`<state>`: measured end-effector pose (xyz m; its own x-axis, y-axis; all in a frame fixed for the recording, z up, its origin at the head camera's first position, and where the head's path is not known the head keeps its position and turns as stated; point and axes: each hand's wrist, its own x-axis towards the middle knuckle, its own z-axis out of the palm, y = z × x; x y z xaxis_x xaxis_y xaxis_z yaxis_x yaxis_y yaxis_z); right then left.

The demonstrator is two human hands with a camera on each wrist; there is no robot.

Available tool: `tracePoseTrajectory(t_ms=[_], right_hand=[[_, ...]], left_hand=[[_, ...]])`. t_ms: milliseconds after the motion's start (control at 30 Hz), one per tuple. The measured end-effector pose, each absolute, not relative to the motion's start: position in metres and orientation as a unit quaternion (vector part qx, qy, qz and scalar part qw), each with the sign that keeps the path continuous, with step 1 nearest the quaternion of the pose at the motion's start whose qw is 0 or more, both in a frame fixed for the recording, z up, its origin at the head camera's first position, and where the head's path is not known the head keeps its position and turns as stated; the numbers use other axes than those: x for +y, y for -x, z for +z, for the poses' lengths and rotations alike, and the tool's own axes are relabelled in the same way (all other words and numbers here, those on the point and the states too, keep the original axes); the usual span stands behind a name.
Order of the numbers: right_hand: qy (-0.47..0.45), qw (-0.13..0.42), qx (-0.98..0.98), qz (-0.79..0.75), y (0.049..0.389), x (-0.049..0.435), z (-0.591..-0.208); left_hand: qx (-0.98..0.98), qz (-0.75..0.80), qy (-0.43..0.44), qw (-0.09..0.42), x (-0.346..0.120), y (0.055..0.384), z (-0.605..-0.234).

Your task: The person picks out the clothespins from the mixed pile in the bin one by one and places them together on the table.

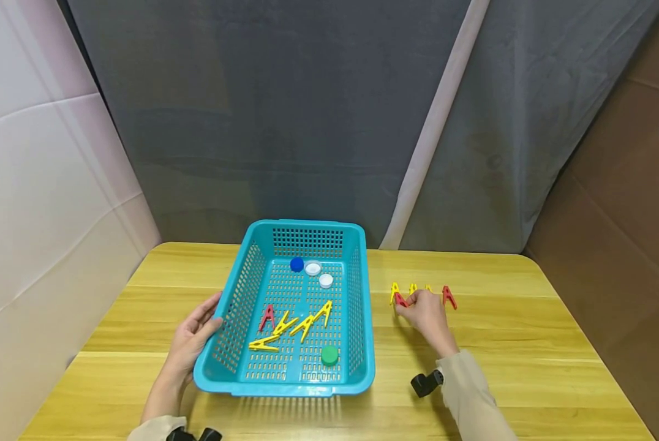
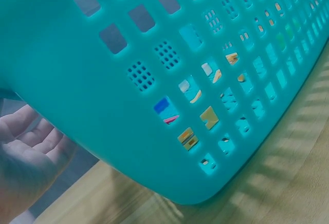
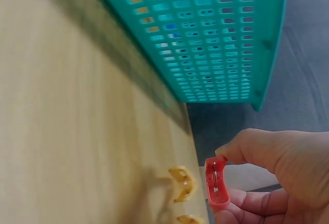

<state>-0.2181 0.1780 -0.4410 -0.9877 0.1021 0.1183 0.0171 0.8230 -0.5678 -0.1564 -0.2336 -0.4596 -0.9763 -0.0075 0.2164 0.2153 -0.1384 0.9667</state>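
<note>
In the head view my left hand (image 1: 194, 337) grips the left rim of a turquoise plastic basket (image 1: 367, 294), thumb over the edge and fingers outside. Inside lie a red clothespin (image 1: 267, 317), several yellow clothespins (image 1: 305, 327), a blue cap (image 1: 297, 264), two white caps (image 1: 326, 280) and a green cap (image 1: 330, 355). To the basket's right, my right hand (image 1: 427, 315) pinches another red clothespin (image 3: 217, 183) between thumb and fingers. Close by it on the table are yellow clothespins (image 1: 394, 293), some partly hidden behind the hand, and one more red clothespin (image 1: 449, 297).
A wooden table (image 1: 528, 355) carries everything. Grey cloth (image 1: 318, 110) hangs behind its back edge, with a pale slanting strip (image 1: 440, 116) in front of it. A white wall of fabric (image 1: 48, 171) stands on the left, a brown one (image 1: 621, 214) on the right.
</note>
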Motion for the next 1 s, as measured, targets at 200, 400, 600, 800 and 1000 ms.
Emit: tracePoseTrajectory(t_ms=[200,400,600,800,1000], right_hand=[[0.032,0.065,-0.952,0.298,0.213,0.179,-0.452],[0.051,0.041,-0.952,0.300,0.209,0.176,-0.459],[0.053,0.035,-0.955,0.288,0.207,0.173,-0.461],[0.064,0.011,-0.957,0.282,0.207,0.171,-0.463],[0.062,0.016,-0.962,0.265,0.207,0.169,-0.466]], left_hand=[[-0.651,-0.750,0.087,0.078,-0.234,0.156,-0.460],[-0.648,-0.753,0.086,0.077,-0.233,0.157,-0.459],[-0.637,-0.763,0.080,0.075,-0.232,0.157,-0.458],[-0.644,-0.758,0.073,0.073,-0.230,0.157,-0.457],[-0.648,-0.755,0.071,0.072,-0.232,0.156,-0.457]])
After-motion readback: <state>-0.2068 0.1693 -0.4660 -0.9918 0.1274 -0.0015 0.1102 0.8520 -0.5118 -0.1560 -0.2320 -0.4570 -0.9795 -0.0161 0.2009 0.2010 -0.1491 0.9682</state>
